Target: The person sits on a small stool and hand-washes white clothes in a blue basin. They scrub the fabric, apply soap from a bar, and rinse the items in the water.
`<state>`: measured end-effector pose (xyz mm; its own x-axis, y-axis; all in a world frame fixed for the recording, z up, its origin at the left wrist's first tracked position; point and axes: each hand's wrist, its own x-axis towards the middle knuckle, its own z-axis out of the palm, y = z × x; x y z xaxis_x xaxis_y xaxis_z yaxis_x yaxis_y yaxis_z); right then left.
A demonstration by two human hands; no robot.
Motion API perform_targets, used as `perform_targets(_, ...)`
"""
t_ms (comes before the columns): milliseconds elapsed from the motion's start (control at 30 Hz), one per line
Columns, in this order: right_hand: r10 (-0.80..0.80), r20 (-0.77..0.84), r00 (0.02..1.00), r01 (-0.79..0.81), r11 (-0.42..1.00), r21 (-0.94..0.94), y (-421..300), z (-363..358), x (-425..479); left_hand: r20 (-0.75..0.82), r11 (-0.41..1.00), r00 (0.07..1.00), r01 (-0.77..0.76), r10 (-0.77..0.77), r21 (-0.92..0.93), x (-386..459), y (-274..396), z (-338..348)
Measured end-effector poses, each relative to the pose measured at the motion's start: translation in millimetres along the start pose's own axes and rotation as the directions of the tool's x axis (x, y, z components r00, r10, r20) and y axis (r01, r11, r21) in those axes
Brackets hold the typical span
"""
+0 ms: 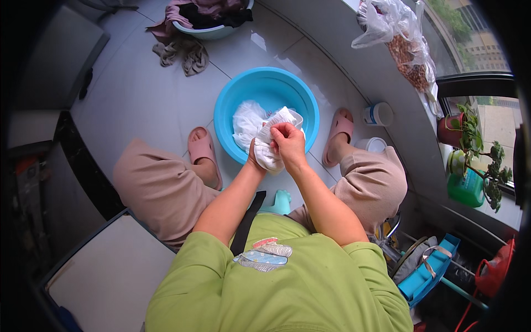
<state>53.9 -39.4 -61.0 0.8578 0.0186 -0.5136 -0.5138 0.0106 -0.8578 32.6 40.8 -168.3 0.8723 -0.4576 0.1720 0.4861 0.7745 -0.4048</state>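
Note:
A white cloth garment with a gathered band (270, 155) is stretched between my hands over the near rim of a blue plastic basin (224, 99). My left hand (256, 155) grips it from the left and from beneath, its fingers mostly hidden by the fabric. With bent fingers, my right hand (289, 143) pinches the cloth from above on the right. Sheer white fabric (248, 120) lies bunched inside the basin, and part of the held garment hangs over it.
A pale basin (207, 32) heaped with dark and mauve clothes stands on the tiles ahead, brown socks (194, 60) beside it. White tubs (378, 114) are by the right wall. Potted plants (453, 129) and plastic bags (408, 54) sit on the windowsill. A cabinet (62, 58) rises at left.

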Motion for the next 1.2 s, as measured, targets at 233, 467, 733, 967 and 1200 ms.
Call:
perform_targets(233,-0.473,0.111,0.874,0.439,0.669,-0.600,5,-2,-9,-0.281,0.966,0.932,-0.182,0.229,0.183,3,-17,32)
perform_targets(467,-0.776,0.248,0.580,0.661,0.271,-0.700,9,-6,-7,-0.274,0.950,0.923,-0.208,0.269,0.232,7,-24,48)
perform_targets(733,-0.654,0.065,0.753,0.553,0.577,-0.601,-1,-23,-3,-0.300,0.958,0.914,-0.228,0.272,0.173,5,-21,47)
perform_targets(967,-0.628,0.097,0.772,0.592,0.656,-0.468,-4,-30,-1,-0.306,0.983,0.939,-0.123,0.159,0.133,-2,-14,41)
perform_targets(1200,-0.675,0.365,0.641,0.683,0.285,-0.673,-14,-36,-8,-0.335,0.983,0.934,-0.070,0.124,0.170,-6,-12,38)
